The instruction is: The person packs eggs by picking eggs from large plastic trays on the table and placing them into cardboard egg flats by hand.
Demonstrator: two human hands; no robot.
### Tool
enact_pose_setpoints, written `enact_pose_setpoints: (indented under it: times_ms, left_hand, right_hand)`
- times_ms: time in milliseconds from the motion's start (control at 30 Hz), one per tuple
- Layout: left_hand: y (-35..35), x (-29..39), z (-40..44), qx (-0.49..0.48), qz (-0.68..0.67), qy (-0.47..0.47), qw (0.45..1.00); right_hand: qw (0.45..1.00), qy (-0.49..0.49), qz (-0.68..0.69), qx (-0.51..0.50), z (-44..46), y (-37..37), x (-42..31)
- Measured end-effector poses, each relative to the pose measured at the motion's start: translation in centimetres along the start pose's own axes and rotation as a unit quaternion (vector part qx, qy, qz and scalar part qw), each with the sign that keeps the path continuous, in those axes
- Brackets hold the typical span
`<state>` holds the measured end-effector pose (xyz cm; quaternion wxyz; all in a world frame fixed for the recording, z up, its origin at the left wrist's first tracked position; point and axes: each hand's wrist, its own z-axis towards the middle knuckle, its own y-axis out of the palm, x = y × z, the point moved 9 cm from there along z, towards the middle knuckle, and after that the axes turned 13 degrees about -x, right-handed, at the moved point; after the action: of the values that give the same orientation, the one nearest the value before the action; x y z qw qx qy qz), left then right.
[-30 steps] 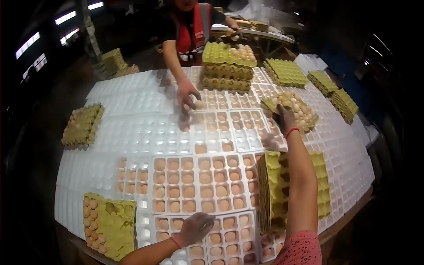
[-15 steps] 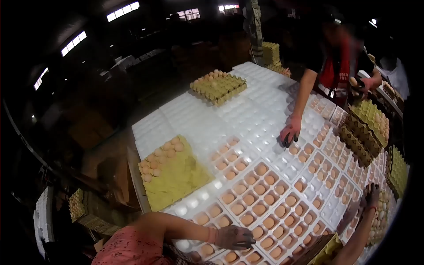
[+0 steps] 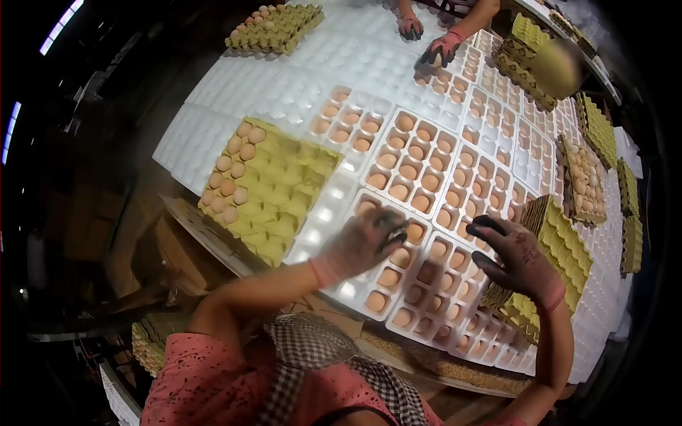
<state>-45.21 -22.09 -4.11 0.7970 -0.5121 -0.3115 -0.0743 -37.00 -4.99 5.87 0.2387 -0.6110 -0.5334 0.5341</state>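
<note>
My left hand [image 3: 366, 241], gloved and blurred, hovers low over a white plastic egg tray [image 3: 361, 193] with eggs in its cups. Its fingers curl downward; whether they hold an egg is unclear. To the right, my right hand [image 3: 522, 259], in a dark-fingered glove, has thumb and fingers apart above filled cups, with nothing visible between them. Brown eggs [image 3: 407, 171] sit singly in the cups around both hands. Left of my left hand lies a yellow-green pulp egg tray [image 3: 284, 192], with several eggs [image 3: 226, 187] along its left side.
A stack of pulp trays [image 3: 568, 248] stands beside my right forearm. Across the table, a co-worker's gloved hands [image 3: 442, 50] are over the white trays. Another pulp tray [image 3: 291, 32] with eggs stands far left; a full one [image 3: 584, 177] lies right.
The view has tilted down and turned. My right hand has come from the far right edge in over the filled trays. The co-worker's other hand is now over the table too.
</note>
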Motion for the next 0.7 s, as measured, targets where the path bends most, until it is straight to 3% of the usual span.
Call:
enact_pose_setpoints:
  times_ms: [33,100,167,200,233,300,400,467,500,533,567,633,700]
  left_hand:
    - [-2.2,-2.1,0.8,0.031,0.093,-0.017,0.995]
    - [-1.3,-7.1,2.4,-0.197,0.223,-0.08,0.951]
    - [1.8,-11.0,0.9,-0.315,0.427,-0.065,0.845]
    - [1.5,-11.3,0.9,-0.34,0.343,-0.08,0.872]
    - [0.0,-9.0,0.1,-0.192,0.29,0.052,0.936]
    - [-6.0,-6.2,-0.9,-0.164,0.154,0.077,0.971]
    - [-15.2,-10.6,-5.6,0.024,0.054,0.051,0.997]
    - [-21.2,-16.7,-9.2,0.061,-0.05,0.01,0.997]
    - [-22.0,-21.6,-11.7,0.081,-0.18,-0.067,0.978]
    - [-24.6,-23.1,-13.4,0.061,-0.066,-0.104,0.991]
    - [-25.5,-25.5,-15.4,0.05,-0.044,-0.144,0.987]
    - [-26.5,-25.6,-17.1,-0.007,0.002,-0.099,0.995]
    - [-24.4,-24.9,-17.9,-0.137,0.046,-0.009,0.989]
  right_hand:
    - [1.0,-0.004,0.001,-0.01,0.6,1.2,-1.3]
    - [1.0,-0.008,0.009,-0.008,2.2,2.7,-3.3]
    - [0.999,-0.02,0.034,0.01,4.1,3.5,-5.7]
    - [0.999,-0.008,0.043,0.011,5.2,3.7,-7.0]
    - [0.999,0.008,0.053,0.012,6.3,3.9,-8.0]
    - [0.996,-0.001,0.057,0.067,8.1,4.3,-11.3]
    - [0.988,0.052,0.113,0.096,13.3,6.4,-16.4]
    - [0.986,0.019,0.043,0.159,18.6,8.0,-20.8]
    - [0.983,0.003,0.026,0.179,21.8,8.3,-23.1]
    - [0.97,-0.03,-0.011,0.242,24.8,8.6,-25.1]
    - [0.963,-0.023,-0.046,0.263,28.0,9.1,-26.5]
    - [0.962,0.007,-0.153,0.224,34.0,13.3,-26.9]
    - [0.985,0.027,-0.069,0.155,35.5,13.1,-27.0]
